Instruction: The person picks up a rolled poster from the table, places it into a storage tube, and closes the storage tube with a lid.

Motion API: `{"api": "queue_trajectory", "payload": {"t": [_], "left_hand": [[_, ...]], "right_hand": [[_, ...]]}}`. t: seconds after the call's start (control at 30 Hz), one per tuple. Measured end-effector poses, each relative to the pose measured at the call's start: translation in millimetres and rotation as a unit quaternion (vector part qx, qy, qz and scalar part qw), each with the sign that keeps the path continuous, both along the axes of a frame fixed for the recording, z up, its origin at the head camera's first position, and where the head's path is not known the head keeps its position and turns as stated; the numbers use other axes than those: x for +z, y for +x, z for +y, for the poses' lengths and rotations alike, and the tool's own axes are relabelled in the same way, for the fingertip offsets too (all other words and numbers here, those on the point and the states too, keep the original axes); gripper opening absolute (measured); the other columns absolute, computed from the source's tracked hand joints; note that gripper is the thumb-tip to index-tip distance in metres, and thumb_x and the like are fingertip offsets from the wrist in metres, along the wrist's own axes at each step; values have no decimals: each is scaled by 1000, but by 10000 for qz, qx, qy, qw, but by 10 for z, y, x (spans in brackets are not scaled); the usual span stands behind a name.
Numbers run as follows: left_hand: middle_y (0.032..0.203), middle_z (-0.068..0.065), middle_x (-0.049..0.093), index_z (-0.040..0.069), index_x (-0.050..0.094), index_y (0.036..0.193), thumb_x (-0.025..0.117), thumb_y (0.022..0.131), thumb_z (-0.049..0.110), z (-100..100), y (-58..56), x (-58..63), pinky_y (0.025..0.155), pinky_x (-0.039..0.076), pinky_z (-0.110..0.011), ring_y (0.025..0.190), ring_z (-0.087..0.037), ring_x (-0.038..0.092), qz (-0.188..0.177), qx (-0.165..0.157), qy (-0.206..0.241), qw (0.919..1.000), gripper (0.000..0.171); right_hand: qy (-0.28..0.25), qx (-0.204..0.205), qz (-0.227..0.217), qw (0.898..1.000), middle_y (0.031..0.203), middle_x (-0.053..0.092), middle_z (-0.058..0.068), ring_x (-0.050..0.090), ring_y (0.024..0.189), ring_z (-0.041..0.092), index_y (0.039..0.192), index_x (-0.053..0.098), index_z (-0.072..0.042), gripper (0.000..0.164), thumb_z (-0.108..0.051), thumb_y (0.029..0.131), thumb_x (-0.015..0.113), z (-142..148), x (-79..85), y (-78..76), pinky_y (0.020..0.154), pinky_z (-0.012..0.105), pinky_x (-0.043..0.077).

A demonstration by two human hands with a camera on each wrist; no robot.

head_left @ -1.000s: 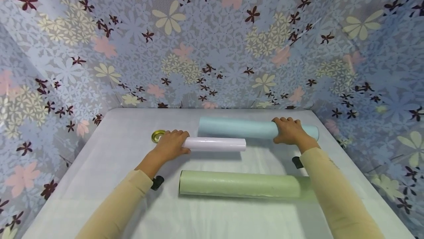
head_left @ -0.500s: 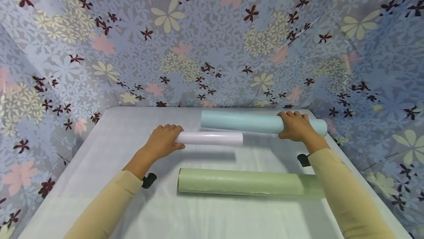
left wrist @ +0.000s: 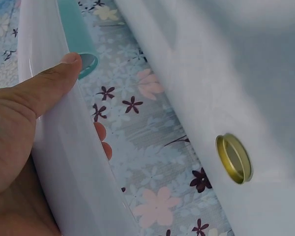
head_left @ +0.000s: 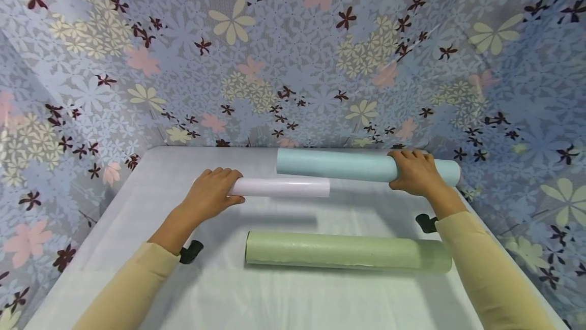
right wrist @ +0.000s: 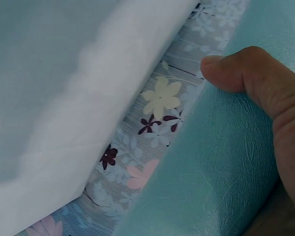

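Observation:
My left hand (head_left: 212,192) grips a glossy white roll (head_left: 286,187) by its left part, thumb on the near side. In the left wrist view the thumb lies across the white roll (left wrist: 73,147), with two fingertips showing at its far edge. My right hand (head_left: 415,173) holds a longer light blue roll (head_left: 334,163) right of its middle. The right wrist view has the thumb over the creased surface of the blue roll (right wrist: 191,162). Both rolls are held above the table, roughly level. The blue one lies farther back, and the white one slightly overlaps its lower left in the head view.
A light green roll (head_left: 343,252) lies across the white-covered table (head_left: 293,299), nearer to me. A gold ring-shaped lid (left wrist: 233,158) sits on the table; in the head view my left hand hides it. Flowered cloth (head_left: 293,55) surrounds the table at back and sides.
Both rolls have risen off the table. The left hand has moved left with the white roll, the right hand right and up with the blue one. The green roll stays put.

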State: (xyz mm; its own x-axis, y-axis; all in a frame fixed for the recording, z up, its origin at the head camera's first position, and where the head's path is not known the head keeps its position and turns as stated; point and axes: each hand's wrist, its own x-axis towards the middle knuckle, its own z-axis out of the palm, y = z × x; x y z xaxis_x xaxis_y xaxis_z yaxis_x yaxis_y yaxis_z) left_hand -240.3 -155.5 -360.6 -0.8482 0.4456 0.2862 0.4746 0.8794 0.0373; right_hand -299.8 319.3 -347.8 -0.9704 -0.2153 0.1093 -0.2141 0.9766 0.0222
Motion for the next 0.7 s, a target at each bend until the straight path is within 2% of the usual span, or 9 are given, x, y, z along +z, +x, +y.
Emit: {"api": "queue_trajectory", "payload": {"t": [0.23,0.7], "left_hand": [[112,-7,66,10,58,117,76,76,39,-105,95,85,84,44,-44,101,-26,60,10,81,115,9999,53],[108,-9,67,9,59,114,78,74,36,-317,196,162,83,45,-45,98,-27,60,405,-18,222,9989,52]], "right_hand": [[-113,94,225,9996,131,48,25,39,116,49,137,40,-9,80,-28,69,78,-2,80,109,91,64,28],[-216,38,463,9987,133,46,24,38,117,48,137,39,-10,84,-27,66,81,28,175,273,90,62,27]]}}
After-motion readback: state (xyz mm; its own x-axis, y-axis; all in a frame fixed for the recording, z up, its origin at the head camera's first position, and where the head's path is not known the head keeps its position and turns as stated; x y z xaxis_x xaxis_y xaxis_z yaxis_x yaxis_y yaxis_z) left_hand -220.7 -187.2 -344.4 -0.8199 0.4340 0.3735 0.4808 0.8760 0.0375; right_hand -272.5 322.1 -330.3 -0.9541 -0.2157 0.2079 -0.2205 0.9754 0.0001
